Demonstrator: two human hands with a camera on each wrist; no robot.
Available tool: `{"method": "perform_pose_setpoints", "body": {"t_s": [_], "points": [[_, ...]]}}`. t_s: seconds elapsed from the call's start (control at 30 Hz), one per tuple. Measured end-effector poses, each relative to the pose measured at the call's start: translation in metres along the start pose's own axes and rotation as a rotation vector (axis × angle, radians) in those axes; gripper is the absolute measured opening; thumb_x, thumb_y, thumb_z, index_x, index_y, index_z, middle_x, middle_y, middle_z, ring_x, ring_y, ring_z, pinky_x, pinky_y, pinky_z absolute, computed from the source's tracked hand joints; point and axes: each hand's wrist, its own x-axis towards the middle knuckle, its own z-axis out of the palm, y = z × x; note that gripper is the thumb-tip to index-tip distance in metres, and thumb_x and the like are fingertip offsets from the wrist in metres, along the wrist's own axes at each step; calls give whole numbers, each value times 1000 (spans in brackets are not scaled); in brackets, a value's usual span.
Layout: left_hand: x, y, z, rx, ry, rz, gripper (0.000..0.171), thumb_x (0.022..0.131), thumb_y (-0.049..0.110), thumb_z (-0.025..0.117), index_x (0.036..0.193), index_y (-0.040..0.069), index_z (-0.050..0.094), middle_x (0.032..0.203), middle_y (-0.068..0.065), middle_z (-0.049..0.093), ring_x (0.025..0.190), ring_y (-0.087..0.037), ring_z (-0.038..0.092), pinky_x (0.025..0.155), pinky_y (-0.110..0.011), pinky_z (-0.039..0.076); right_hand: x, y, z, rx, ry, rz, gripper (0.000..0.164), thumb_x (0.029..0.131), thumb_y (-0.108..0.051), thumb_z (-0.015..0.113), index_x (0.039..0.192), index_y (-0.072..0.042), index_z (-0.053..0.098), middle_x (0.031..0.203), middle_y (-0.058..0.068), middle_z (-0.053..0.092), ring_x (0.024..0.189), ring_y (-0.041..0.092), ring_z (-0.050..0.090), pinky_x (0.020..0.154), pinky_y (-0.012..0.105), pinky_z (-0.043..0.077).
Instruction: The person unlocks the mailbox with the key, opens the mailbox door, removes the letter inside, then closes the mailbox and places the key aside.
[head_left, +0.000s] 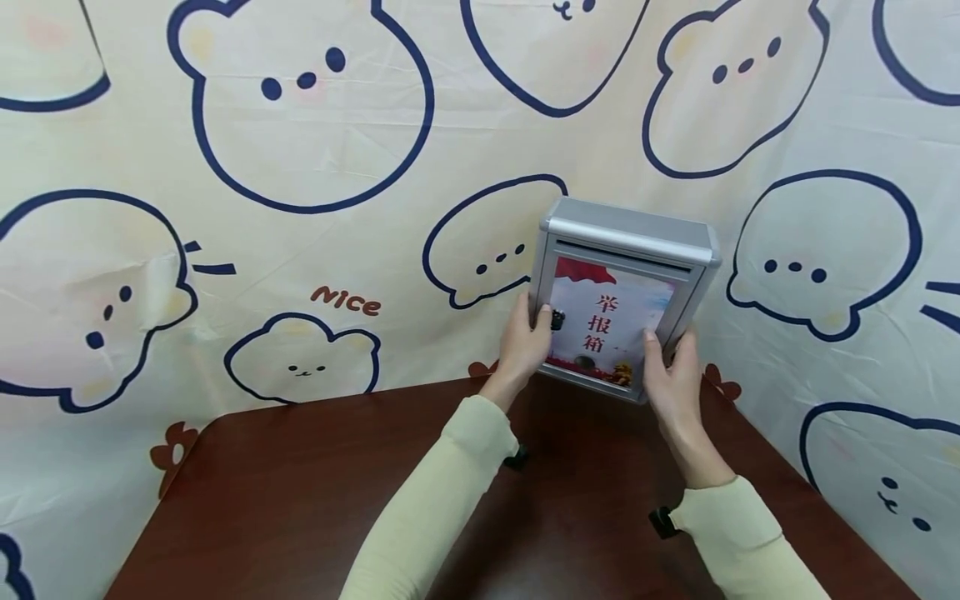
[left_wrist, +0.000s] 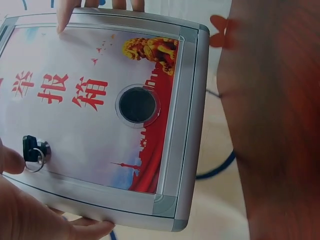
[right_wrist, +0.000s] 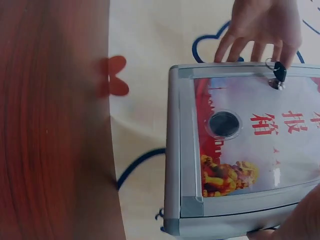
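A silver metal drop box [head_left: 630, 225] with a slot near its top is held at the table's far corner, front towards me and slightly tilted. Its front panel carries red Chinese characters [left_wrist: 91, 93], a round dark window [left_wrist: 137, 105] and a golden lion picture. A black-headed key [right_wrist: 280, 72] on a ring sits in the lock on the panel's left side. My left hand [head_left: 525, 340] grips the box's left edge, thumb on the front. On the opposite edge my right hand [head_left: 671, 379] grips too, thumb in front. Fingers behind the box are partly hidden.
The dark brown wooden table [head_left: 300, 492] spreads below my forearms. Behind it hangs a pale cloth [head_left: 465, 142] with blue-outlined cartoon animals, also running along the right side. In both wrist views, cloth shows between the box and the table edge.
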Motion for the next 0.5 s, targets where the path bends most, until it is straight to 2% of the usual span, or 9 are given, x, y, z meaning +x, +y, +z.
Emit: {"method": "perform_pose_setpoints", "body": {"t_s": [0.13,0.2,0.37,0.5], "points": [[-4,2,-20,43,26,24,39,110,28,45,148,17,45,144,-9,55,131,-24,53,110,-50,45,-1,-5,13,-6,-38,-3,51,107,-37,48,150,-12,36,124,14,52,112,21,53,88,35,43],[-7,2,-30,54,39,22,41,110,28,45,149,17,44,145,-9,55,132,-26,53,110,-51,45,-3,-10,19,3,-66,0,53,108,-36,48,152,-12,34,126,18,52,113,25,54,90,41,44],[-13,-1,-55,71,74,10,44,109,28,46,152,16,42,147,-11,54,133,-28,53,109,-51,45,-12,-37,33,42,-133,-35,56,108,-22,48,158,-5,27,136,29,49,129,38,50,101,58,43],[-17,-7,-72,77,98,31,41,109,26,47,149,16,45,143,-12,56,129,-28,56,106,-52,48,-18,-51,43,63,-179,-81,55,108,-16,47,158,-2,27,140,31,47,135,41,46,106,64,40]]}}
